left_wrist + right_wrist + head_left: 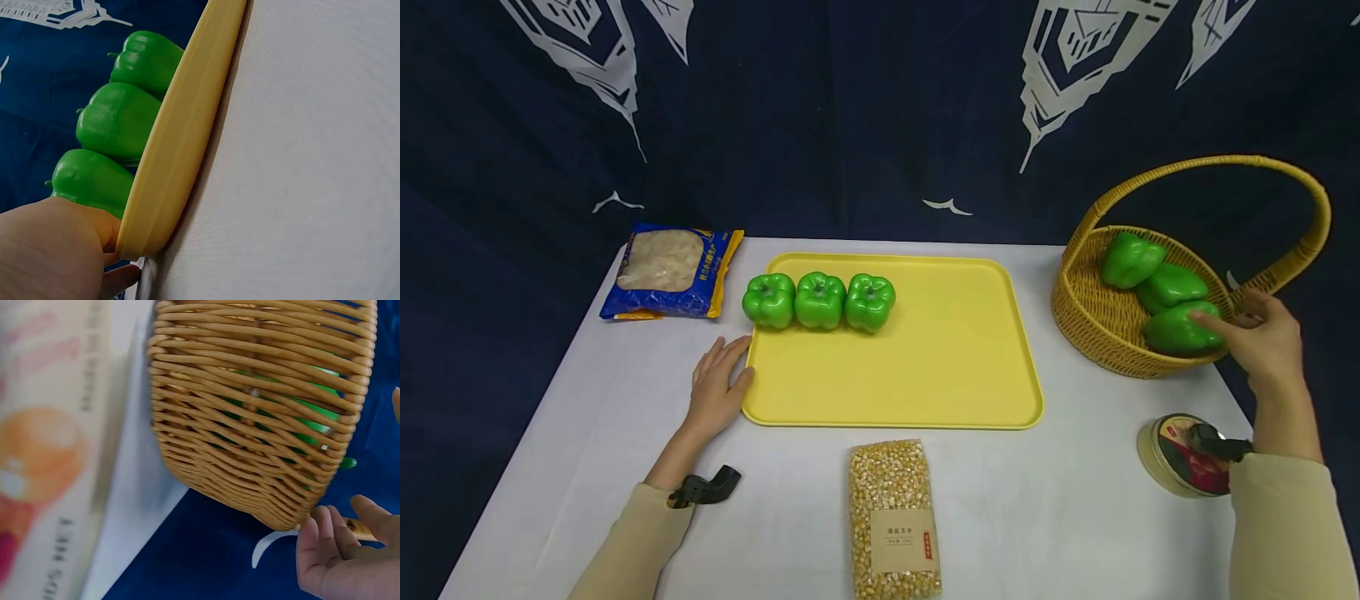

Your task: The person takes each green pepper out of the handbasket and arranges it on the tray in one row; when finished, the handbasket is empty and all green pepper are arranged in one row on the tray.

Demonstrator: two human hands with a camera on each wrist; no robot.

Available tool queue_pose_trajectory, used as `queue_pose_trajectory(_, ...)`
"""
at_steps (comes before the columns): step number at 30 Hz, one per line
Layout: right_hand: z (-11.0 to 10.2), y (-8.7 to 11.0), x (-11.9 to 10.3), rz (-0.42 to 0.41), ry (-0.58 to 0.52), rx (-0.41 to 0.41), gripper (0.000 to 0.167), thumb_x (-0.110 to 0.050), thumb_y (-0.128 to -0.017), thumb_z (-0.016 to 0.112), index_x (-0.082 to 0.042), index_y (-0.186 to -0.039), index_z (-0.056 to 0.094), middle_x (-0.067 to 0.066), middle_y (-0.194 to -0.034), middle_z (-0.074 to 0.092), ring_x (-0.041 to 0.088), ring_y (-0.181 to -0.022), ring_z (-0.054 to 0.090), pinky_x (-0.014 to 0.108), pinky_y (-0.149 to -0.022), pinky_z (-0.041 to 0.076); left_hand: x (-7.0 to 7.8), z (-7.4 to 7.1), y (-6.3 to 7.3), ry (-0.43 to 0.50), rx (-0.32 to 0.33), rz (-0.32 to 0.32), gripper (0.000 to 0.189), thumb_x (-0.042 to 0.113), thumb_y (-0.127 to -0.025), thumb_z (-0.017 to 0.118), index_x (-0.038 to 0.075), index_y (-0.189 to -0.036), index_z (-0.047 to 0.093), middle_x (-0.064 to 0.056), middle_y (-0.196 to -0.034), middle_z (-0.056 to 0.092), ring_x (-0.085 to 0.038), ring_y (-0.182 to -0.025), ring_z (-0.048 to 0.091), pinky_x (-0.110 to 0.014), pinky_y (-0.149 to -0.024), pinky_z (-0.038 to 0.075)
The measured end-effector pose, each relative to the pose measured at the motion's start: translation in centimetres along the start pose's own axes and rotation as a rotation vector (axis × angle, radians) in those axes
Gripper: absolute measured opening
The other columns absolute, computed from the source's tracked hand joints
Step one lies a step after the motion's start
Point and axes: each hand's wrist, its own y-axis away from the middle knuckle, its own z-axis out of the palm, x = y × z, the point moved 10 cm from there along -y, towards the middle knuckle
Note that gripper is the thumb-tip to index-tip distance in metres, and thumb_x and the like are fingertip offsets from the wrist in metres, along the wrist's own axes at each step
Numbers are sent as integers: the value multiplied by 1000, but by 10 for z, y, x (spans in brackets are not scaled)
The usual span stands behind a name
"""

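My left hand (718, 392) rests at the left edge of the yellow tray (940, 358), fingers extended along the rim. Three green bell peppers (820, 300) stand in a row at the tray's upper left; they also show beyond the rim in the left wrist view. Over the right side of the wicker basket (1090, 321) my right hand (1270, 337) is spread, thumb beside the nearest bell pepper (1180, 331) and the other fingers near the handle's base. Two more peppers (1150, 271) lie behind it. In the right wrist view, the fingers (325, 537) are bent, outside the basket wall.
A blue bag (673, 271) with a clear window lies at the back left. Near the front edge is a pack of corn kernels (891, 500). A round tin (1183, 458) stands under the right wrist. The basket's tall handle (1210, 161) arches over it.
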Motion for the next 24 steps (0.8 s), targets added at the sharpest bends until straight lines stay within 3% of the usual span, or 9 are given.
queue_pose_trajectory(5, 9, -2, 4, -5, -9, -81, 96, -51, -89, 63, -15, -158, 7, 17, -164, 8, 42, -143, 23, 63, -113, 29, 0, 0, 0, 3, -4, -6, 50, 8, -98, 49, -2, -146, 40, -22, -152, 39, -43, -149, 13, -60, -119, 2)
queue_pose_trajectory(10, 16, -4, 7, -24, 16, -130, 101, -52, -89, 62, -5, -157, 3, 26, -162, 7, 54, -140, 21, 71, -107, 28, -1, 0, 0, 2, -5, -12, 50, 8, -98, 49, -1, -146, 40, -22, -153, 38, -43, -149, 13, -60, -119, 2)
queue_pose_trajectory(17, 18, -5, 4, -82, 120, -150, 97, -43, -92, 62, 7, -153, 6, 39, -154, 15, 56, -131, 28, 71, -104, 31, 1, -1, 1, 1, 7, -5, 50, 7, -97, 49, -2, -146, 41, -22, -152, 39, -44, -148, 14, -60, -119, 3)
queue_pose_trajectory(24, 18, -7, 5, -87, 196, -139, 97, -45, -91, 62, 12, -150, 12, 42, -150, 18, 56, -130, 27, 70, -106, 30, 3, -2, 1, -6, 16, 0, 49, 7, -98, 49, -2, -145, 41, -22, -151, 40, -43, -148, 14, -59, -119, 3)
